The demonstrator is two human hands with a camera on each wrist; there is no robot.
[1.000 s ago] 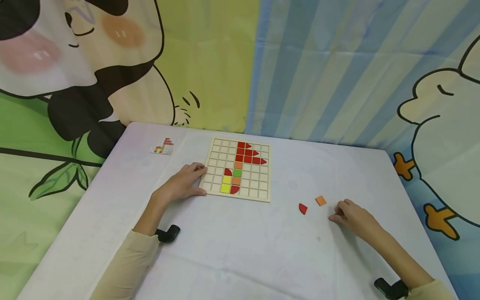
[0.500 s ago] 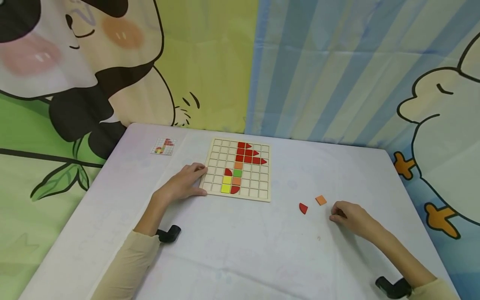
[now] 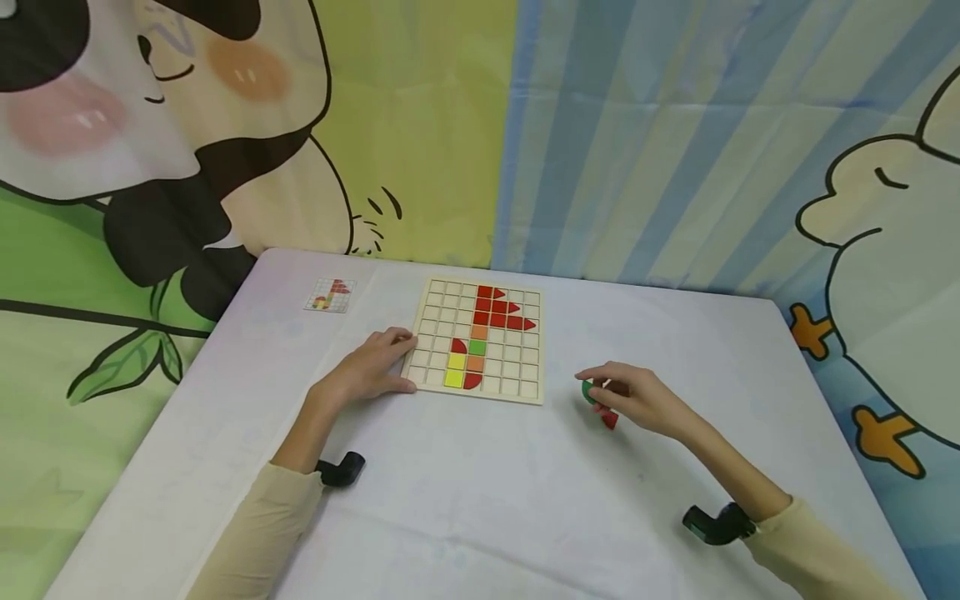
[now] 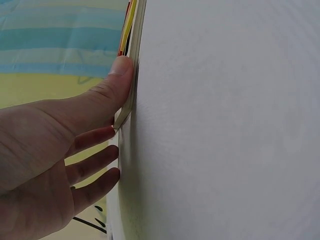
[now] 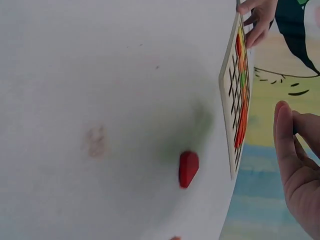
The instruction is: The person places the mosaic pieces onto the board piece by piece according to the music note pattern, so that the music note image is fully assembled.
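In the head view, my right hand (image 3: 633, 396) pinches a green piece (image 3: 588, 392) between thumb and fingers above the table. Just below it lies a red quarter-round piece (image 3: 611, 419), also plain in the right wrist view, where the green piece is hidden by the fingers. My left hand (image 3: 367, 367) rests against the left side of a wooden grid board (image 3: 517, 379), its thumb (image 4: 120, 70) at the near corner and its fingers relaxed. Red, orange, green and yellow pieces sit in the board's cells, including a red row (image 3: 498, 320) and a yellow square (image 3: 454, 378).
A small printed card (image 3: 330, 296) with a coloured grid picture lies at the back left of the white table (image 3: 465, 500). Behind the table's far edge hangs a cartoon-printed curtain (image 3: 645, 150). Each wrist wears a black camera mount (image 3: 718, 525).
My right hand has moved left and toward the board, and the green piece now shows in its fingers. The orange square on the table is now hidden behind it. The left hand stays put.
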